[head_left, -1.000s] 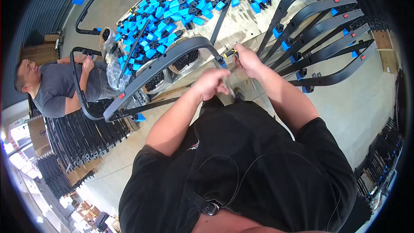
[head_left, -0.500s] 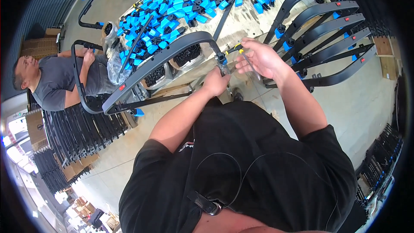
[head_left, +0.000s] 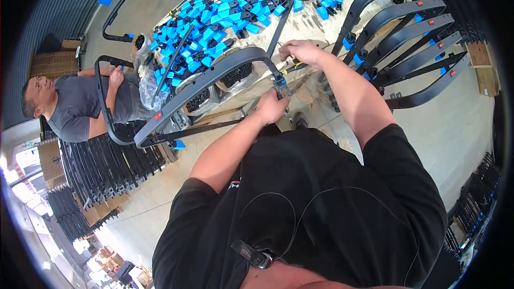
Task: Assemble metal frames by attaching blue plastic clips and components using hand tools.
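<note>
Farther out than half a second ago, the right hand [head_left: 302, 52] hovers at the table's [head_left: 309, 28] near edge, fingers curled, on what I cannot tell. The left hand [head_left: 271, 107] pinches the right end of the dark curved frame [head_left: 230, 60], beside the table's near side; it looks stiff, smooth and awkwardly long, probably steadiest held at both ends.

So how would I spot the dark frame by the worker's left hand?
Find the wooden table heaped with blue-and-black pieces. Along its near edge, a big dark curved frame arches toward the worker's left hand. It alone has that hand at its end, unlike the similar frames lined up to its right.
</note>
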`<state>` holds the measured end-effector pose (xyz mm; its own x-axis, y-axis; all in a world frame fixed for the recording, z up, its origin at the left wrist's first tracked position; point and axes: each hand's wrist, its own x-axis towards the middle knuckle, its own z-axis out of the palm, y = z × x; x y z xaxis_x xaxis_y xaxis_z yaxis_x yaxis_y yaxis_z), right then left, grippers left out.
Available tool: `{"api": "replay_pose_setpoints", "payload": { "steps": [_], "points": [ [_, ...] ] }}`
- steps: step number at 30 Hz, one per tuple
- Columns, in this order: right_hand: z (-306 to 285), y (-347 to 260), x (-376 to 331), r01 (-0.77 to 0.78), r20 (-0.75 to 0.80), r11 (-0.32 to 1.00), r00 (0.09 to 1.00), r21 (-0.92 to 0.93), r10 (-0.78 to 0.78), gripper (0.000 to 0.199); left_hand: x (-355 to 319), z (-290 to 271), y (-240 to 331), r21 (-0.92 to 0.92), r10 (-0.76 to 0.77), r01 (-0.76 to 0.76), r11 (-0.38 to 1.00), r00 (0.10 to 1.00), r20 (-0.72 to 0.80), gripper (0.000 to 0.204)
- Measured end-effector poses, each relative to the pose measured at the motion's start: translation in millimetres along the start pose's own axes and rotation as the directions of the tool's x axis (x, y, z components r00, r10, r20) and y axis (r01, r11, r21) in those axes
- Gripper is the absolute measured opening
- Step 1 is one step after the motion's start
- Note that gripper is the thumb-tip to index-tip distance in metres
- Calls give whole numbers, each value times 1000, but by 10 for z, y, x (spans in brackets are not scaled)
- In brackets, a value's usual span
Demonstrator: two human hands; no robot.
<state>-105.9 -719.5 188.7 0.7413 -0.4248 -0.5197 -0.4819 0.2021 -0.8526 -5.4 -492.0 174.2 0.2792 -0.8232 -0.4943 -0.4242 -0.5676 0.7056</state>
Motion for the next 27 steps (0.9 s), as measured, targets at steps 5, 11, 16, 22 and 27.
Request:
{"api": "replay_pose_setpoints", "payload": {
  "steps": [5, 11, 16, 22, 27],
  "points": [
    [202, 410, -376, 206, -123, 827, 978, 523, -166, 26, -112, -76, 143, 55, 73, -76, 996, 996, 46, 34],
    [380, 537, -731, 356, -263, 863, 925, 359, -273, 31, -278, 57, 83, 176, 49, -66, 982, 994, 99, 40],
    [384, 520, -902, 312, -319, 940, 912, 139, -256, 42, -252, 297, -157, 218, 72, -101, 971, 988, 140, 39],
    [442, 604, -911, 266, -399, 953, 897, 141, -191, 54, -285, 320, -110, 246, 62, -99, 964, 986, 152, 57],
    [528, 835, -1008, 120, -535, 988, 844, 99, -48, 65, -338, 365, -141, 221, 144, -167, 961, 983, 118, 32]
  ]
}}
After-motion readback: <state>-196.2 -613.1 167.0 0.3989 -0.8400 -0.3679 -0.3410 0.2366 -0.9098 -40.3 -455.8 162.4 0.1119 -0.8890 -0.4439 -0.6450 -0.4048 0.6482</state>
